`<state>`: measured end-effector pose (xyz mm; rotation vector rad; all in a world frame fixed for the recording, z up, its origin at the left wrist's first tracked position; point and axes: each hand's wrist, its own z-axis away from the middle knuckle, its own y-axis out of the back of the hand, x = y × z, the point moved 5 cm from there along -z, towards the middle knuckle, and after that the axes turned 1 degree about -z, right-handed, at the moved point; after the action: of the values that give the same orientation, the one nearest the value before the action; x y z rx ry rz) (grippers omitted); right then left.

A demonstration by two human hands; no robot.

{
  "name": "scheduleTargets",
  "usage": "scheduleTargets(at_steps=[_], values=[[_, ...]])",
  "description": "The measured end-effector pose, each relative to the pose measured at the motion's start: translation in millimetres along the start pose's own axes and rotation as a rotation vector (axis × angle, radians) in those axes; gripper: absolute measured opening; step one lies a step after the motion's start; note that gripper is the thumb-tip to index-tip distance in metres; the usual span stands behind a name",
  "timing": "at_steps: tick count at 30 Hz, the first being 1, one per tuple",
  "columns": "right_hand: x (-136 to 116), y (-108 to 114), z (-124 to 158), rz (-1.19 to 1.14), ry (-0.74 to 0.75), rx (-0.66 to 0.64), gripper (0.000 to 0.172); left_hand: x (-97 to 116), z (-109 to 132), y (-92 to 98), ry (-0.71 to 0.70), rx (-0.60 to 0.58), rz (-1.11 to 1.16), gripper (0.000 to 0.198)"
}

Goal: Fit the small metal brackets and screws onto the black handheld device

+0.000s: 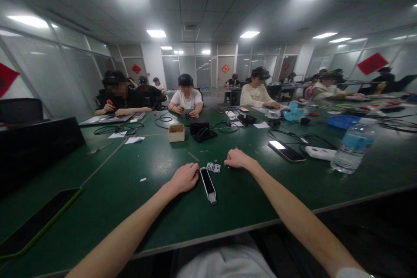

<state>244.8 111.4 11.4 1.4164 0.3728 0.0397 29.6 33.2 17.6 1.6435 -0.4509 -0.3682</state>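
Observation:
On the green table in front of me lies a slim white device with a long black face (207, 182), its narrow end toward me. My left hand (185, 177) rests on the table just left of it, fingers curled, close to its far end. Small white parts with dark spots (214, 167) sit at that far end, and a tiny ring-like piece (215, 160) lies beyond them. To the right of these parts, my right hand (239, 159) is closed with its knuckles up; something small and dark shows under its fingertips, too little to name.
A small cardboard box (176, 134) and a black stand (203, 131) are ahead. Right of me are a phone (287, 151), a white power strip (321, 153) and a water bottle (354, 145). A green-edged tablet (41, 221) lies left. People sit across the table.

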Motion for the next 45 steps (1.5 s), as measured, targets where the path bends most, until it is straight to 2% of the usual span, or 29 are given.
scheduleTargets(at_steps=[4,7,12,16,21,25,29,45], values=[[-4.5,3.6,0.8,-0.028,0.042,0.050,0.023,-1.2,0.2,-0.3,0.005,0.008,0.019,0.016],[-10.8,9.2,3.3,-0.066,0.105,0.145,0.016,-2.1,0.4,-0.1,0.023,0.006,0.041,0.016],[-34.8,13.6,11.8,-0.178,0.292,0.299,0.010,-3.2,1.1,4.5,0.092,0.078,0.062,0.026],[-64.5,9.1,23.0,-0.259,0.486,0.355,0.012,2.7,3.0,11.8,0.035,0.201,0.103,0.023],[-93.3,1.7,36.9,-0.459,0.680,0.406,0.014,9.5,3.8,11.3,-0.079,0.277,0.106,0.019],[-99.1,-1.0,40.2,-0.543,0.717,0.439,0.014,10.1,4.2,8.1,-0.135,0.375,0.046,0.013],[-98.0,0.1,41.8,-0.590,0.727,0.432,0.014,8.4,5.3,8.9,-0.110,0.433,0.010,0.012],[-96.9,-2.3,39.7,-0.668,0.726,0.354,0.019,2.9,5.6,10.7,-0.055,0.377,0.033,0.017]])
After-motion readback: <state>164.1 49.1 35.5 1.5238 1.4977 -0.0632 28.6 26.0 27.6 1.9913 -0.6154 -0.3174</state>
